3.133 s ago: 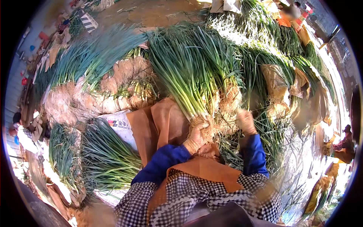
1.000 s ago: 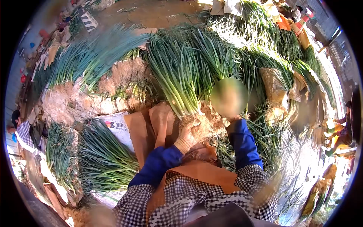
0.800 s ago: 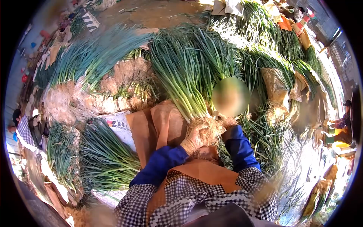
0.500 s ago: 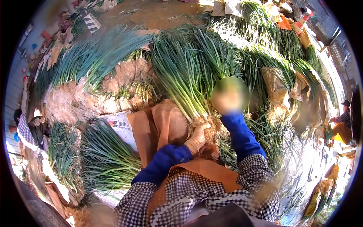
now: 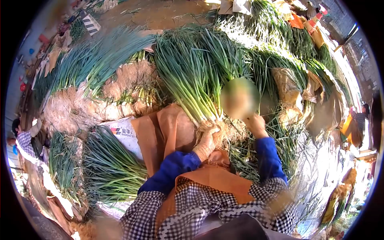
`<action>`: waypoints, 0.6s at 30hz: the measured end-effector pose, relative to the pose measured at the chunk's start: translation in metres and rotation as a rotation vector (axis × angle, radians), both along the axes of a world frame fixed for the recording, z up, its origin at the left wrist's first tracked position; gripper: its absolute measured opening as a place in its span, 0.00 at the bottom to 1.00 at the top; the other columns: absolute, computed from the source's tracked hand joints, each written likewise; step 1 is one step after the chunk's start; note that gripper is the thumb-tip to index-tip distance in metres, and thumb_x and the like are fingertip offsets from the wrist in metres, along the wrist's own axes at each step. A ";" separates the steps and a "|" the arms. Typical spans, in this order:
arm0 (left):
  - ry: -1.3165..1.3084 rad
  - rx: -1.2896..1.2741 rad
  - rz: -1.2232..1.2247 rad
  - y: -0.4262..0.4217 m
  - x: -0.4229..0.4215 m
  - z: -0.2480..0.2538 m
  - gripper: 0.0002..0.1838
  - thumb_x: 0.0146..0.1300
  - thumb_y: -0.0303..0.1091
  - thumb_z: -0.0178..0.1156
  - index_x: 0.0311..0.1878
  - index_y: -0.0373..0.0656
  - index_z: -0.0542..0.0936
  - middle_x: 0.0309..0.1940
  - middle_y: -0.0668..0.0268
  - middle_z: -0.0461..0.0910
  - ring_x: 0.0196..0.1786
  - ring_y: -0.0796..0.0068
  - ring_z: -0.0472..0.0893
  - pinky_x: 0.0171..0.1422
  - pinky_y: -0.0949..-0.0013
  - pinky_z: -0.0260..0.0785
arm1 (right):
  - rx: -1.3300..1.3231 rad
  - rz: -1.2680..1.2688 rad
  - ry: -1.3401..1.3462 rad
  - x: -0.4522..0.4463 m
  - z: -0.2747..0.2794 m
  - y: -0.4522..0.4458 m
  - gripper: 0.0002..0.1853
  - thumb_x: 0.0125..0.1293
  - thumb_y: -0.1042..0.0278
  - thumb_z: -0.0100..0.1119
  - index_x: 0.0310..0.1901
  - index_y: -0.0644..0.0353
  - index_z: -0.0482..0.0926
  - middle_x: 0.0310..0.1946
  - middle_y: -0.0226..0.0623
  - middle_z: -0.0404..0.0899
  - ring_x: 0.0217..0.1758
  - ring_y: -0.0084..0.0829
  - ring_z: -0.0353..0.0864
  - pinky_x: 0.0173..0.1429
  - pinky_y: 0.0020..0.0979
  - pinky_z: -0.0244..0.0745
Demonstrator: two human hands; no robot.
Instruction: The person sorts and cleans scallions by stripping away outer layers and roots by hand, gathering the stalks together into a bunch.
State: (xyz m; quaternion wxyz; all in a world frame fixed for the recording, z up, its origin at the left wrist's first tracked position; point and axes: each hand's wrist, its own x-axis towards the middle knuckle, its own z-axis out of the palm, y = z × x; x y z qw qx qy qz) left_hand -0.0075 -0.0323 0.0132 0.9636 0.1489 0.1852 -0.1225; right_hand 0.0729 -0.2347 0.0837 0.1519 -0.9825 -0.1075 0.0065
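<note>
My left hand (image 5: 207,143) is closed around the pale, stringy root end of a bunch of green onions (image 5: 202,96). The bunch lies with its white stems toward me and its long green leaves fanned away. To its right, my right hand (image 5: 257,125) hovers beside more roots (image 5: 237,131). A round blurred patch covers its fingertips, so whether they hold anything cannot be seen. Brown sheeting (image 5: 176,128) lies over something just left of my left hand.
More green onions lie stacked at the left (image 5: 80,68), with another pile (image 5: 114,164) nearer me on a white printed sack (image 5: 126,134). Leafy heaps (image 5: 276,68) fill the right. One person (image 5: 26,138) is at the far left, another (image 5: 360,120) at the far right.
My right hand has drawn back toward me and slightly right, partly out from the blurred patch. My left hand stays on the root end. The view has shifted slightly.
</note>
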 end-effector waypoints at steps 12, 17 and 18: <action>0.035 0.158 -0.043 -0.001 0.001 -0.020 0.11 0.57 0.29 0.54 0.43 0.40 0.77 0.37 0.64 0.79 0.40 0.68 0.79 0.48 0.64 0.74 | -0.140 0.356 0.314 0.054 -0.010 0.093 0.13 0.57 0.56 0.57 0.35 0.58 0.77 0.28 0.44 0.80 0.33 0.45 0.80 0.38 0.41 0.74; 0.042 0.093 -0.045 -0.002 -0.001 -0.007 0.10 0.56 0.28 0.55 0.41 0.40 0.77 0.35 0.65 0.79 0.38 0.70 0.79 0.45 0.67 0.74 | 0.446 0.423 0.339 0.007 0.007 0.059 0.12 0.62 0.59 0.56 0.31 0.61 0.75 0.20 0.37 0.76 0.23 0.31 0.75 0.28 0.34 0.69; 0.019 0.059 -0.019 -0.002 0.000 -0.008 0.10 0.55 0.28 0.55 0.41 0.40 0.77 0.34 0.65 0.79 0.38 0.71 0.79 0.44 0.68 0.74 | 0.592 0.424 0.511 -0.013 0.031 0.055 0.12 0.63 0.61 0.55 0.30 0.62 0.74 0.18 0.34 0.74 0.20 0.27 0.73 0.25 0.30 0.67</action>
